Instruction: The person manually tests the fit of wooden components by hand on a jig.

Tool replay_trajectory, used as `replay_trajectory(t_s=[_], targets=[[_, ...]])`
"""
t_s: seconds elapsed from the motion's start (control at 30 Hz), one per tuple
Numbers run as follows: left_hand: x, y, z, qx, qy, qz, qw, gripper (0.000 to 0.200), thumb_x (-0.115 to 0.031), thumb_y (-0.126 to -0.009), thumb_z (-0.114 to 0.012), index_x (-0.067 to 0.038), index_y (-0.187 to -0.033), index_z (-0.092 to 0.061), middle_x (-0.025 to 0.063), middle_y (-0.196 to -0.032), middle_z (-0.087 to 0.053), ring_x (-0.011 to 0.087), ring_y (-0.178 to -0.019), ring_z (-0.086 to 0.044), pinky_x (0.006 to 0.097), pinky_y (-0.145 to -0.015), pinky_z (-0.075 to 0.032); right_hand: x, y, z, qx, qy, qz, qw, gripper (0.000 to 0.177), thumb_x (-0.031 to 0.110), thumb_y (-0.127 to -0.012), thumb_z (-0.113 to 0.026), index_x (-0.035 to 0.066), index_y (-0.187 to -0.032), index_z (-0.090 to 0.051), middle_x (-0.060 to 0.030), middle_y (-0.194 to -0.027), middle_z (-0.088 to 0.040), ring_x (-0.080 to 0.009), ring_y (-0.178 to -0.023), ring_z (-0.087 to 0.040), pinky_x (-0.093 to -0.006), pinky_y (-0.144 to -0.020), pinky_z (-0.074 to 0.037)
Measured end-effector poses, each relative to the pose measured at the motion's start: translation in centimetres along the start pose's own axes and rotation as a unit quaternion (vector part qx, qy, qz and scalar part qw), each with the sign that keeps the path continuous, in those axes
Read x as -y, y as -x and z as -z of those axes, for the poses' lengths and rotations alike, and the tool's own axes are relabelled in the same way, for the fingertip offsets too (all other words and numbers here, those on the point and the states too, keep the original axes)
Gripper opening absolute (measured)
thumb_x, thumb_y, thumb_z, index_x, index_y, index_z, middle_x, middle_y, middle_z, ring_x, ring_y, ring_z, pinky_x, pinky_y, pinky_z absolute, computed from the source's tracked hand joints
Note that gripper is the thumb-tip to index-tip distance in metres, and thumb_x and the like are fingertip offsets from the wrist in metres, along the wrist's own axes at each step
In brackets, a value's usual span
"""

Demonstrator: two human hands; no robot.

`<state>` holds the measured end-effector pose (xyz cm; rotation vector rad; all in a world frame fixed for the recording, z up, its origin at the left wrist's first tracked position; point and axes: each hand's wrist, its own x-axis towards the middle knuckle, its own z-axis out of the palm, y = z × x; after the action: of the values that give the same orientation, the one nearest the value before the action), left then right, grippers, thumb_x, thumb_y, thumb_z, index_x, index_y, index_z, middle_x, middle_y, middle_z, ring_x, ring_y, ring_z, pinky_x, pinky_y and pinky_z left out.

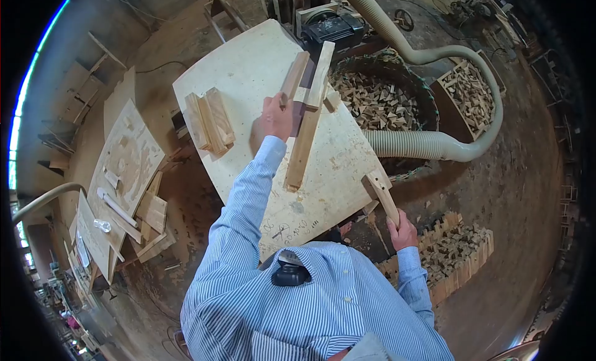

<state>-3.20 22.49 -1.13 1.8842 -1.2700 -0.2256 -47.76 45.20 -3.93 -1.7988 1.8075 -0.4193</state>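
Observation:
My left hand (277,117) is closed around the near end of a short wooden strip (295,77) on the pale worktable (242,63). Right beside that strip, a wooden fence (305,140) runs lengthwise, with another light wooden bar (320,75) at its far end. A dark plate (297,116) shows partly between them. My right hand (403,229) grips the lower end of a wooden piece with dark holes (383,196), whose upper end is at the table's right edge. Several wooden blocks (210,120) lie side by side on the table's left.
A ribbed hose (428,144) curves along the right, past a basket of wood offcuts (434,106) and a box of offcuts (469,97). A motor (332,29) sits behind the table. More offcuts (456,252) lie low right; a board (127,156) stands at left.

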Motion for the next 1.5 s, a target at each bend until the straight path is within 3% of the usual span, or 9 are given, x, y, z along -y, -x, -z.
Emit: replay_trajectory(t_s=[0.13,0.27,0.37,0.43,0.53,0.97,1.03,1.13,1.5], targets=[[-0.9,0.1,-1.8,0.025,-0.104,-0.049,0.993,0.043,-0.028,-0.095,-0.075,-0.004,-0.13,-0.068,0.0165,-0.12,-0.064,0.0361,-0.106,-0.069,0.0459,-0.095,-0.057,-0.5,0.3,0.0,-0.005,0.001,0.001,1.0,0.048,0.036,-0.1,-0.068,0.01,-0.14,-0.06,-0.0252,-0.116,-0.075,-0.0458,-0.104,-0.073,-0.0516,-0.088,-0.059],[-0.9,0.6,-2.0,0.048,-0.127,-0.056,0.989,0.049,-0.03,-0.094,-0.076,-0.006,-0.135,-0.067,0.0168,-0.122,-0.063,0.0356,-0.111,-0.067,0.0457,-0.099,-0.055,-0.9,0.2,-0.1,-0.008,0.006,0.009,1.0,0.048,0.034,-0.1,-0.069,0.009,-0.14,-0.06,-0.0247,-0.117,-0.075,-0.0454,-0.104,-0.073,-0.0517,-0.088,-0.06],[0.3,0.4,-1.6,0.057,-0.114,-0.081,0.989,0.051,-0.026,-0.092,-0.077,-0.001,-0.136,-0.068,0.0171,-0.122,-0.066,0.0331,-0.109,-0.069,0.0434,-0.096,-0.057,-1.0,0.5,-0.1,-0.01,0.003,0.019,1.0,0.048,0.034,-0.099,-0.069,0.009,-0.139,-0.061,-0.024,-0.117,-0.075,-0.0448,-0.104,-0.073,-0.0513,-0.087,-0.06],[1.1,-0.6,-1.4,0.145,0.03,-0.052,0.988,0.051,-0.019,-0.092,-0.076,-0.001,-0.138,-0.068,0.0163,-0.123,-0.067,0.0282,-0.109,-0.069,0.0382,-0.096,-0.058,-1.0,0.6,0.0,-0.014,-0.001,0.025,1.0,0.047,0.034,-0.099,-0.069,0.01,-0.139,-0.061,-0.0235,-0.117,-0.075,-0.0444,-0.104,-0.074,-0.051,-0.087,-0.06],[1.3,-1.4,-1.3,0.153,0.036,-0.045,0.987,0.051,-0.015,-0.091,-0.076,0.001,-0.14,-0.067,0.0154,-0.122,-0.069,0.0237,-0.105,-0.069,0.0342,-0.094,-0.058,-0.6,0.6,0.2,-0.006,-0.009,0.019,1.0,0.046,0.035,-0.099,-0.069,0.01,-0.138,-0.061,-0.0225,-0.116,-0.075,-0.0435,-0.103,-0.074,-0.0504,-0.087,-0.06],[2.4,-3.1,-2.7,0.16,0.119,0.044,0.979,0.045,-0.017,-0.094,-0.077,-0.003,-0.136,-0.071,0.0138,-0.118,-0.074,0.0213,-0.102,-0.072,0.0332,-0.09,-0.06,-0.9,0.3,0.4,0.003,-0.022,0.028,0.999,0.046,0.035,-0.101,-0.068,0.008,-0.138,-0.061,-0.0243,-0.115,-0.075,-0.0451,-0.103,-0.073,-0.0512,-0.086,-0.059],[2.4,-3.9,-3.3,0.094,-0.008,-0.059,0.994,0.045,-0.024,-0.095,-0.078,-0.002,-0.134,-0.073,0.0166,-0.111,-0.073,0.0262,-0.101,-0.071,0.0385,-0.091,-0.058,-1.1,0.2,0.3,0.002,-0.021,0.035,0.999,0.046,0.035,-0.101,-0.067,0.008,-0.138,-0.06,-0.0241,-0.115,-0.075,-0.0449,-0.103,-0.073,-0.0512,-0.086,-0.059],[0.3,-5.8,-4.4,0.087,-0.067,0.003,0.994,0.046,-0.034,-0.098,-0.073,-0.005,-0.134,-0.073,0.0171,-0.115,-0.07,0.0305,-0.112,-0.068,0.0418,-0.103,-0.053,-1.1,0.1,0.6,0.026,-0.021,0.024,0.999,0.046,0.034,-0.101,-0.067,0.008,-0.139,-0.059,-0.0241,-0.116,-0.075,-0.0446,-0.104,-0.073,-0.0513,-0.086,-0.059],[-1.0,-6.9,-6.4,0.089,-0.064,0.033,0.993,0.043,-0.039,-0.101,-0.072,-0.01,-0.133,-0.075,0.0201,-0.119,-0.07,0.0335,-0.11,-0.069,0.0432,-0.1,-0.055,-1.6,-0.5,-0.1,0.052,0.007,0.021,0.998,0.05,0.036,-0.102,-0.067,0.007,-0.141,-0.055,-0.026,-0.118,-0.073,-0.0447,-0.102,-0.073,-0.0516,-0.087,-0.06]])
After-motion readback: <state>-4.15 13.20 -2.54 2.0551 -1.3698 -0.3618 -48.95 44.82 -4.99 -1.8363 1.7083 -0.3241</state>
